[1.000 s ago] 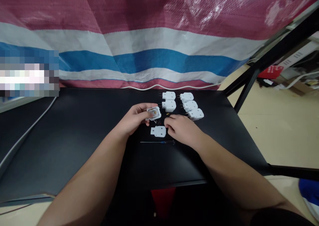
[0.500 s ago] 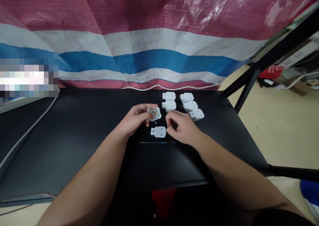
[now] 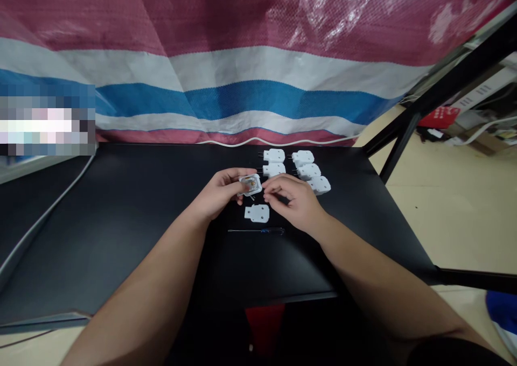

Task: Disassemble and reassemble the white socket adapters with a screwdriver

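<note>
My left hand (image 3: 221, 191) is closed around an opened white plug housing (image 3: 255, 184), its inside turned up with brass-coloured metal showing and prongs pointing down below it. The thumb rests over the housing's near edge. Close to the housing's right side is my right hand (image 3: 291, 198), fingers curved and thumb apart, with nothing visible between them. On the table below lies a flat white plug cover (image 3: 257, 213) with several holes. Nearer to me, a screwdriver (image 3: 256, 231) with a clear-and-blue handle lies crosswise.
Several white plugs (image 3: 309, 171) stand in two columns beyond my right hand. The black table (image 3: 153, 194) ends at a striped plastic sheet (image 3: 250, 97), with a white cable (image 3: 254, 140) along its foot. A black metal frame (image 3: 412, 113) rises at the right.
My right hand has shifted slightly left and up toward the plug housing, and its fingers have spread from a curled pinch. My left hand and the housing stay almost still.
</note>
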The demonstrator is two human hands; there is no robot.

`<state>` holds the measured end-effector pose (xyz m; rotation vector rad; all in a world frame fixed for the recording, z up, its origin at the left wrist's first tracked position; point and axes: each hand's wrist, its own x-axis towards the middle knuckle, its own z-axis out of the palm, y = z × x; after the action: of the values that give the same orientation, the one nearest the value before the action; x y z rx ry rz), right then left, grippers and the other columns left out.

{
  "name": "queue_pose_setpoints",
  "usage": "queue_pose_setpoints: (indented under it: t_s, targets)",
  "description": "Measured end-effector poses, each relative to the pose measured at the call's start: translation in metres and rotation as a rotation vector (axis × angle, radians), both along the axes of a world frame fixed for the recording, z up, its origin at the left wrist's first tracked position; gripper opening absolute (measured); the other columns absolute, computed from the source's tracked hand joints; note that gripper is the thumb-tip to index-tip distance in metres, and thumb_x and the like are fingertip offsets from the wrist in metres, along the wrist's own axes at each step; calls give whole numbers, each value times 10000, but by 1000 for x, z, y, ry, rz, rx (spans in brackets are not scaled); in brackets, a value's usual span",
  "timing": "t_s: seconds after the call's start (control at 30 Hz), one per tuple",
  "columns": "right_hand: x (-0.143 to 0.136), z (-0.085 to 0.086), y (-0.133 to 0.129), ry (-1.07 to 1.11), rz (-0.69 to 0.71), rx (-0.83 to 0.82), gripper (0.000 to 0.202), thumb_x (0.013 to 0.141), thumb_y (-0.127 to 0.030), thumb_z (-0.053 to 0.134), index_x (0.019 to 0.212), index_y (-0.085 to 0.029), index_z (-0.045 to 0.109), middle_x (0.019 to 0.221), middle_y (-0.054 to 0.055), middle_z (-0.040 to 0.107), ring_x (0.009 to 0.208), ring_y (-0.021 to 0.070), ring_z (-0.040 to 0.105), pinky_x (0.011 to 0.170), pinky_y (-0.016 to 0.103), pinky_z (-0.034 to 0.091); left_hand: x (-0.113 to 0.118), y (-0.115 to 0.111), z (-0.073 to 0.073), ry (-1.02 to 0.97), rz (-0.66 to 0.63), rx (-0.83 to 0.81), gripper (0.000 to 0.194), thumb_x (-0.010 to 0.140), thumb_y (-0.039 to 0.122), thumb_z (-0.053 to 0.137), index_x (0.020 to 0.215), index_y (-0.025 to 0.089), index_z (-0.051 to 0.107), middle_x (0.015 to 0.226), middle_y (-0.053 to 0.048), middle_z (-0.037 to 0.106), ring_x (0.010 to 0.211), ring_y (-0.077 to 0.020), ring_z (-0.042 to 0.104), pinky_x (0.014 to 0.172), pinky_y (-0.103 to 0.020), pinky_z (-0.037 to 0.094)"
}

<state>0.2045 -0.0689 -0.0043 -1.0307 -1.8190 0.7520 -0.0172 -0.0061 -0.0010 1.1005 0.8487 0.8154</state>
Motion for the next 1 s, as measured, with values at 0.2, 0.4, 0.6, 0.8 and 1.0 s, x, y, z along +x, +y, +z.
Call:
queue_pose_setpoints:
  t_s: [0.2, 0.4, 0.6, 0.8, 1.0]
  targets:
    - [1, -4, 3, 84, -74, -42, 79, 960, -211, 699, 989, -238, 768, 1023, 58, 763, 925, 198, 765, 902, 404, 681, 1, -1, 0, 15, 3, 14, 449, 694, 199, 856, 1142, 171, 843, 1032, -92, 779, 733, -133, 660, 514, -193, 511]
    - [1, -4, 3, 24, -118, -28, 115, 983, -222, 676, 975, -248, 789, 1022, 60, 761, 877, 199, 759, 822, 392, 672, 2, -1, -1, 7, -3, 27, 438, 709, 198, 856, 1145, 170, 842, 1026, -96, 779, 730, -136, 661, 516, -196, 513]
    - [1, -6, 2, 69, -150, -92, 102, 991, -302, 718, 1051, -234, 763, 951, 53, 798, 873, 212, 784, 810, 388, 663, 2, 0, -5, 8, -33, 35, 458, 731, 225, 880, 1182, 167, 827, 1060, -102, 776, 660, -112, 640, 493, -203, 533]
    - [-2, -2, 0, 21, -163, -28, 89, 990, -304, 719, 995, -233, 773, 931, 46, 792, 797, 192, 766, 769, 371, 656, 3, -2, -7, 19, -69, 44, 472, 770, 240, 888, 1227, 165, 800, 1111, -110, 780, 568, -67, 603, 481, -195, 532]
    - [-5, -2, -1, 40, -178, 26, 88, 940, -234, 714, 996, -234, 782, 941, 38, 787, 812, 187, 764, 786, 366, 669, 3, -3, -6, 36, -76, 66, 456, 781, 230, 886, 1225, 173, 796, 1146, -120, 787, 520, -51, 584, 432, -187, 484]
